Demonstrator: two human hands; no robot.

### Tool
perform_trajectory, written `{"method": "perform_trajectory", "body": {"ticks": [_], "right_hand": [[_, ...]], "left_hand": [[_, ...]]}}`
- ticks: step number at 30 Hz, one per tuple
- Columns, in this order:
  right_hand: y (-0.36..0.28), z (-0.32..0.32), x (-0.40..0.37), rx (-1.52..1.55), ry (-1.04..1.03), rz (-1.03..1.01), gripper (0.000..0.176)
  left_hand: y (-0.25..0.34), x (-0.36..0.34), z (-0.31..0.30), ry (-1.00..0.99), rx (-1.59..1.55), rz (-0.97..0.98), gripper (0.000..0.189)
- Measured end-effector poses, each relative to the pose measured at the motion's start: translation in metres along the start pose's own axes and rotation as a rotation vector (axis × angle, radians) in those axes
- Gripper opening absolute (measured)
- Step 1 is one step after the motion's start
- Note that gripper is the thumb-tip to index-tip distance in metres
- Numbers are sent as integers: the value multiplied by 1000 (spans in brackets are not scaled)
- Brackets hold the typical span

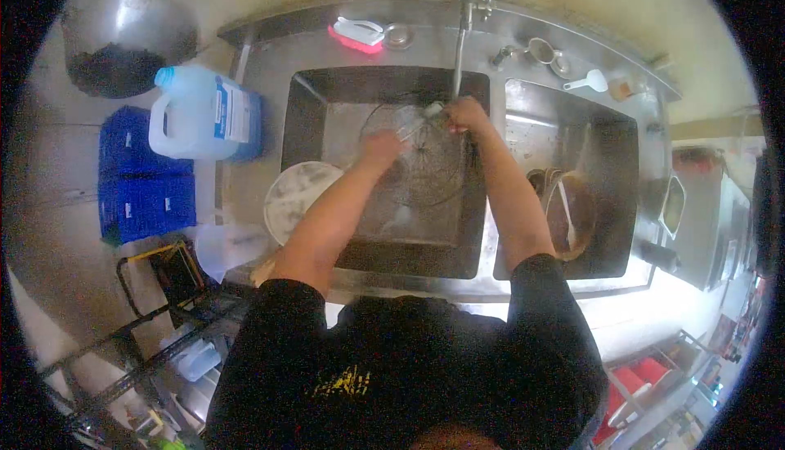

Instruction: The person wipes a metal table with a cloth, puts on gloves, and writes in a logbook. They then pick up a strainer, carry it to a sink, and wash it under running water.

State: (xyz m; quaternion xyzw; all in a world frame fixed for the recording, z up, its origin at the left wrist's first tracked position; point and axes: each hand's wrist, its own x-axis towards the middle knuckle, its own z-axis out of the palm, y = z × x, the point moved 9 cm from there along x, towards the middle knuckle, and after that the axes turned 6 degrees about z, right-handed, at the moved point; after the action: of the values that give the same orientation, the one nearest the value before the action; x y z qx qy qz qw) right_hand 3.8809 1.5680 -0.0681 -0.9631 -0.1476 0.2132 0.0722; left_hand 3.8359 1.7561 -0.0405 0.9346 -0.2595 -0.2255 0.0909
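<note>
Whisk (423, 168) hangs over the left sink basin (311, 107) under the faucet (460, 41); of the hands, the right hand (468, 113) is closed round its handle, the left hand (382, 149) (fingers curled) grips its wires.
</note>
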Motion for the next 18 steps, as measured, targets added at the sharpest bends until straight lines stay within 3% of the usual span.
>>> {"method": "perform_trajectory", "body": {"ticks": [2, 5, 8, 9, 11, 14, 18], "right_hand": [[0, -14, -9, -125, -79, 51, 23], [0, -9, -5, -164, -129, 47, 21], [11, 8, 13, 251, 54, 33, 19], [6, 5, 15, 369, 57, 39, 19], [-15, -14, -3, 532, -112, 104, 19], [-28, -21, -19, 1348, -119, 519, 20], [-58, -28, -4, 1698, -174, 361, 26]], "left_hand": [[3, -23, -40, -72, -97, -39, 52], [-8, -38, -93, 109, -361, -102, 49], [-3, -77, -174, 437, -713, -133, 36], [-8, -87, -182, 491, -809, -131, 46], [-30, -91, -167, 546, -1062, -184, 54], [-69, -82, -103, 581, -1474, -290, 74], [-92, -44, -3, 683, -2009, -386, 80]]}}
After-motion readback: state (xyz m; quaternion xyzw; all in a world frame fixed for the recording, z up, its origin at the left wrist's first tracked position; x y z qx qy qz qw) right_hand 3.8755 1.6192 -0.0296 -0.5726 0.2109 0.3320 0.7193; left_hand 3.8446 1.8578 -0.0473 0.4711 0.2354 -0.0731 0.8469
